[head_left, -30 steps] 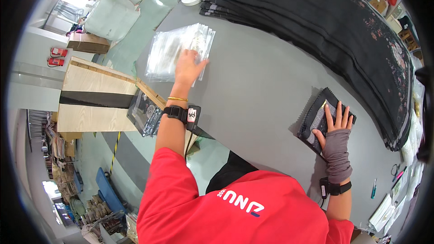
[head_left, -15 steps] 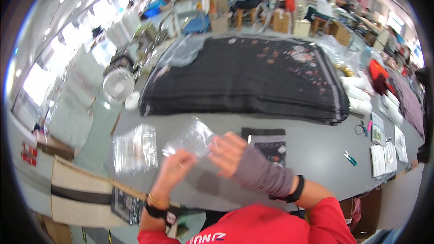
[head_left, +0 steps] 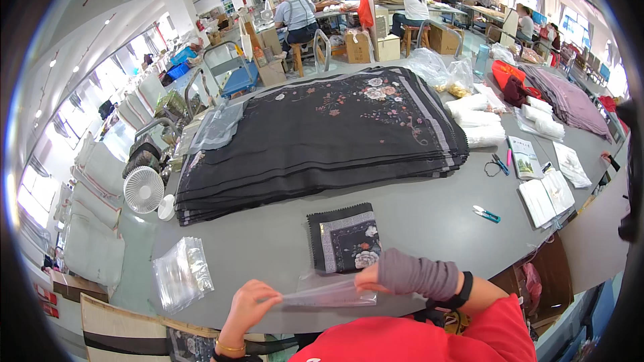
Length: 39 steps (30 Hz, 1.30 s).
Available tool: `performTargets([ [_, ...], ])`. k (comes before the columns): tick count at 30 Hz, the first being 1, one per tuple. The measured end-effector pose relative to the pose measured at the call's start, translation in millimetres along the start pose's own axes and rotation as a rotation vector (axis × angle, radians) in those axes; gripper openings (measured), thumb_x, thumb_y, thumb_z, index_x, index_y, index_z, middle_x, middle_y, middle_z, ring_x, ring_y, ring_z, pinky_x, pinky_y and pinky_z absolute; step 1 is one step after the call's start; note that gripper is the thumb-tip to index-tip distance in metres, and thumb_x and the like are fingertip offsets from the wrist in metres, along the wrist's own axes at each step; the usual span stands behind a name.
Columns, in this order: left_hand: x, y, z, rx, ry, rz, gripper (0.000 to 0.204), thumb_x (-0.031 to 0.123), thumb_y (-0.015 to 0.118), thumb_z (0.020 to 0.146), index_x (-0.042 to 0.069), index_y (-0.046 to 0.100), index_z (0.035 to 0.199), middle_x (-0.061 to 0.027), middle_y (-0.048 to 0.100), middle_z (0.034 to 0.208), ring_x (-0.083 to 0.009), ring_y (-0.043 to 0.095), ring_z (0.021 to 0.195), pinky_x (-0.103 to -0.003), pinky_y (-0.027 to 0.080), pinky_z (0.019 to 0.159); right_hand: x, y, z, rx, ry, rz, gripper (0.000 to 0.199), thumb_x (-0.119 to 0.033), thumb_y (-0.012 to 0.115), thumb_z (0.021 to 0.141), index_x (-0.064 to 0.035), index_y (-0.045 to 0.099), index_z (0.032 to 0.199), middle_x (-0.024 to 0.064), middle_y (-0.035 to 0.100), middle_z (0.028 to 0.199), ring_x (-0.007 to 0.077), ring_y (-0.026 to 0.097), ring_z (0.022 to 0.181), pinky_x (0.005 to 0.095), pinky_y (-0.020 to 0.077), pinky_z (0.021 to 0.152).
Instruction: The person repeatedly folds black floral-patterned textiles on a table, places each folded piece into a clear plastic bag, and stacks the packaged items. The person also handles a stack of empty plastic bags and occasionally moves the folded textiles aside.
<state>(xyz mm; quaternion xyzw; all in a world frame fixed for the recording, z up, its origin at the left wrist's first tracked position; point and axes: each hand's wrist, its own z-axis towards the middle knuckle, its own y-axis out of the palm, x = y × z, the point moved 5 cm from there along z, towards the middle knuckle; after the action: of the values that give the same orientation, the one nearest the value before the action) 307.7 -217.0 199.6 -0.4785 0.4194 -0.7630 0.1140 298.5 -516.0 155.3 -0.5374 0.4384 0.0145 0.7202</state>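
Observation:
Close to my chest, both hands hold a clear plastic bag [head_left: 329,293] stretched flat between them. My left hand [head_left: 249,302] pinches its left end and my right hand [head_left: 376,276], in a grey fingerless sleeve, pinches its right end. Just beyond the bag a folded black scarf with a grey border and flower print [head_left: 344,237] lies on the grey table [head_left: 429,221]. A pile of more clear bags [head_left: 181,273] sits at the table's left edge.
A tall stack of black floral scarves [head_left: 322,134] fills the far half of the table. Small teal snips [head_left: 486,214], booklets [head_left: 547,198] and white packets [head_left: 479,127] lie to the right. A white fan [head_left: 143,190] stands at left. Other people work at tables behind.
My view has tilted up from the table edge to the room. My left hand took a bag from the pile, and both hands now hold it low near my chest.

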Motion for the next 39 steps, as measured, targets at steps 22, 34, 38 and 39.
performTargets([
  [22,-66,129,65,0.036,-0.207,0.391,0.067,0.042,0.082,0.090,-0.002,0.060,0.136,-0.0174,0.058,0.125,-0.0384,0.067,0.107,-0.048,0.057,0.086,110,21,108,0.080,-0.044,-0.556,0.105,-0.088,0.070,0.072,-0.0186,0.060,0.151,0.0227,0.040,0.167,0.0455,0.033,0.156,0.0663,0.0240,0.123],
  [34,-84,151,52,-0.055,-0.331,0.120,0.058,0.021,0.078,0.092,0.009,0.058,0.145,-0.0115,0.063,0.125,-0.0379,0.071,0.102,-0.047,0.057,0.087,92,19,52,0.624,0.151,-0.282,0.068,-0.025,0.086,0.078,-0.0144,0.064,0.143,0.0154,0.054,0.158,0.0375,0.057,0.136,0.0496,0.0488,0.108],
  [38,-82,163,62,-0.019,-0.436,-0.207,0.056,0.007,0.068,0.089,0.008,0.053,0.143,-0.0166,0.062,0.129,-0.0469,0.068,0.102,-0.054,0.056,0.084,56,47,60,0.495,-0.142,-0.324,0.071,-0.023,0.084,0.082,-0.0121,0.060,0.148,0.0178,0.053,0.159,0.0354,0.056,0.141,0.0484,0.0472,0.111],
  [39,-80,160,62,0.015,-0.465,-0.224,0.062,0.002,0.068,0.085,0.007,0.050,0.144,-0.0198,0.059,0.130,-0.0456,0.070,0.099,-0.051,0.058,0.083,58,52,61,0.526,-0.013,-0.226,0.069,-0.022,0.083,0.084,-0.0122,0.060,0.148,0.0187,0.053,0.159,0.0362,0.055,0.141,0.0486,0.0468,0.111],
])
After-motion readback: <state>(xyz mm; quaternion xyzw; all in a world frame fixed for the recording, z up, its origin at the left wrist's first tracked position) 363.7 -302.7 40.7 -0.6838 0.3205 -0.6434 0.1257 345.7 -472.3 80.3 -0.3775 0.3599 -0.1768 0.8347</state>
